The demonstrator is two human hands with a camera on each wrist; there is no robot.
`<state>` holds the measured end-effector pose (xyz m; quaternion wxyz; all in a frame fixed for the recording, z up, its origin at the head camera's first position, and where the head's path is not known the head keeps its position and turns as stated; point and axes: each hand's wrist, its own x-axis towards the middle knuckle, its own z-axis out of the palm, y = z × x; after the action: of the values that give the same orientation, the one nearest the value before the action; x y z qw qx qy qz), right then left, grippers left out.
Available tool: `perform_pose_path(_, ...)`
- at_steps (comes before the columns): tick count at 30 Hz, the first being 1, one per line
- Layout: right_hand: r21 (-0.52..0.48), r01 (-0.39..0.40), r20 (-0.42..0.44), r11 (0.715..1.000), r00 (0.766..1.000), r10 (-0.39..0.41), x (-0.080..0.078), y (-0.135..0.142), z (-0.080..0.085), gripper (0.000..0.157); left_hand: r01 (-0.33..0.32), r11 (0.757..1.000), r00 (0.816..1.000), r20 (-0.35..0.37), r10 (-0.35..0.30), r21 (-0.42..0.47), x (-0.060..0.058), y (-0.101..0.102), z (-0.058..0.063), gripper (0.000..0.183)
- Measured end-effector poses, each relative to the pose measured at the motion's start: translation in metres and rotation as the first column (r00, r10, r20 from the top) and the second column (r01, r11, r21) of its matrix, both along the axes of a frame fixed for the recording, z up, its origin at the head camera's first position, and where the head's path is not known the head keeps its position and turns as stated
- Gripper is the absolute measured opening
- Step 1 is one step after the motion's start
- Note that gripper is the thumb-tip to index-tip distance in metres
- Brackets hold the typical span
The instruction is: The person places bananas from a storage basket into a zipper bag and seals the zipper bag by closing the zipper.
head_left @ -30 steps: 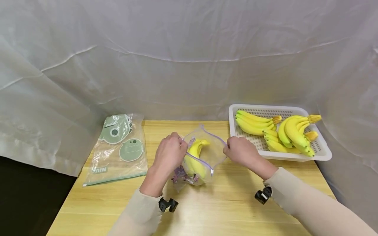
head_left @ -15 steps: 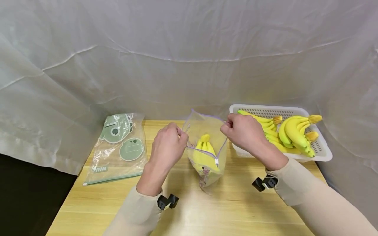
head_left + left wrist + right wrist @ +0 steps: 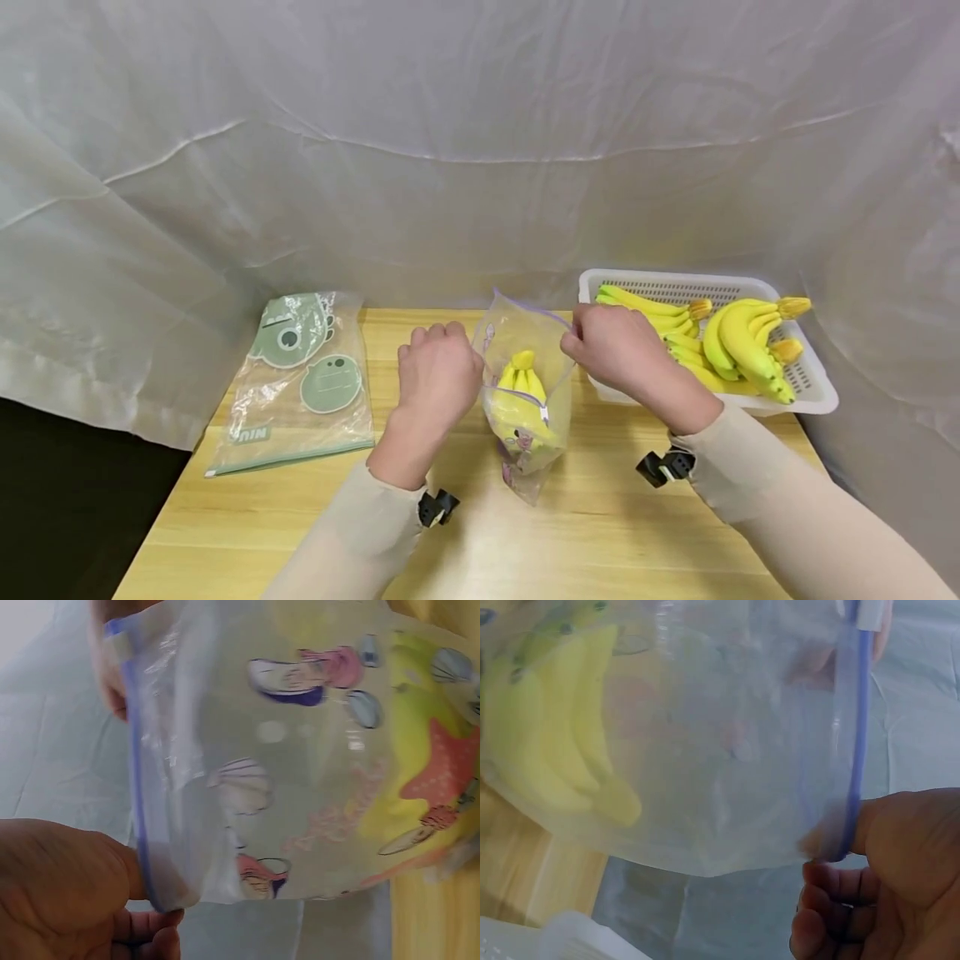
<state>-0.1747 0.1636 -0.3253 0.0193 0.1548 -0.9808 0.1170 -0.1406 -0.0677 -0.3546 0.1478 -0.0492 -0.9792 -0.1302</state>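
Note:
Between my hands hangs a clear zip bag (image 3: pixel 555 392) with a purple slider rim and sea-themed prints of shells and a starfish. Its mouth gapes, and a bunch of bananas (image 3: pixel 525 387) lies inside, stem end up. My left hand (image 3: pixel 438 367) pinches the rim at the left corner, thumb against the purple strip in the left wrist view. My right hand (image 3: pixel 618 346) pinches the opposite corner, thumb tucked inside the rim in the right wrist view. The white slider (image 3: pixel 544 413) sits on the near side of the mouth.
A white perforated basket (image 3: pixel 817 398) with several banana bunches (image 3: pixel 750 342) stands at the back right, partly behind my right hand. A flat clear bag (image 3: pixel 300 425) with green cartoon prints lies at the left. Grey fabric (image 3: pixel 465 208) walls the wooden table.
The bag has been lifted and turned more upright, its bananas settling stem up toward the bottom. My right hand has risen toward the basket; both hands keep their hold on the rim.

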Motion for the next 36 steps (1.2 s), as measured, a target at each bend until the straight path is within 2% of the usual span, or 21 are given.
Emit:
perform_pose_path(3,0.06,-0.049,-0.009,0.997,0.999,0.05,0.0,0.0,-0.005,0.027,-0.002,0.998,0.995,-0.097,-0.004,-0.063,-0.001,0.001,-0.005,0.012)
perform_pose_path(7,0.106,-0.077,-0.025,0.991,0.996,0.081,0.001,0.001,-0.007,0.023,-0.008,0.999,0.993,-0.121,0.001,-0.051,-0.002,0.0,-0.008,0.013)
perform_pose_path(10,0.068,-0.068,-0.048,0.995,0.996,0.071,-0.001,0.001,-0.006,0.028,0.013,1.0,0.995,-0.097,-0.014,-0.009,-0.003,0.001,-0.008,0.015)
perform_pose_path(14,0.002,-0.064,-0.13,0.998,0.989,0.063,-0.004,0.0,-0.005,0.036,0.034,0.999,0.997,-0.066,-0.032,0.03,-0.005,0.002,-0.006,0.019)
perform_pose_path(17,-0.021,-0.04,-0.2,0.999,0.979,0.035,-0.006,0.003,-0.008,0.036,0.018,0.999,0.998,-0.061,-0.016,0.045,-0.005,0.001,-0.004,0.018)
perform_pose_path(20,-0.041,-0.001,-0.218,0.999,0.976,-0.008,-0.007,0.008,-0.01,0.033,-0.007,0.998,0.999,-0.051,0.01,0.059,-0.004,0.0,-0.002,0.019)
perform_pose_path(25,-0.08,-0.004,-0.174,0.997,0.985,-0.01,-0.008,0.012,-0.012,0.032,0.002,0.991,1.0,0.026,-0.005,0.135,-0.003,-0.001,0.002,0.019)
perform_pose_path(29,-0.148,-0.002,-0.15,0.989,0.989,-0.02,-0.008,0.015,-0.01,0.034,0.005,0.98,0.997,0.081,-0.021,0.197,-0.004,0.002,0.003,0.017)
perform_pose_path(33,-0.199,0.044,-0.131,0.979,0.989,-0.072,-0.009,0.029,-0.004,0.029,-0.003,0.977,0.995,0.093,-0.017,0.212,-0.005,0.003,0.003,0.017)
perform_pose_path(36,-0.178,0.097,-0.104,0.979,0.988,-0.117,-0.013,0.048,-0.002,0.026,-0.003,0.976,0.995,0.094,-0.018,0.217,-0.005,0.003,0.003,0.017)
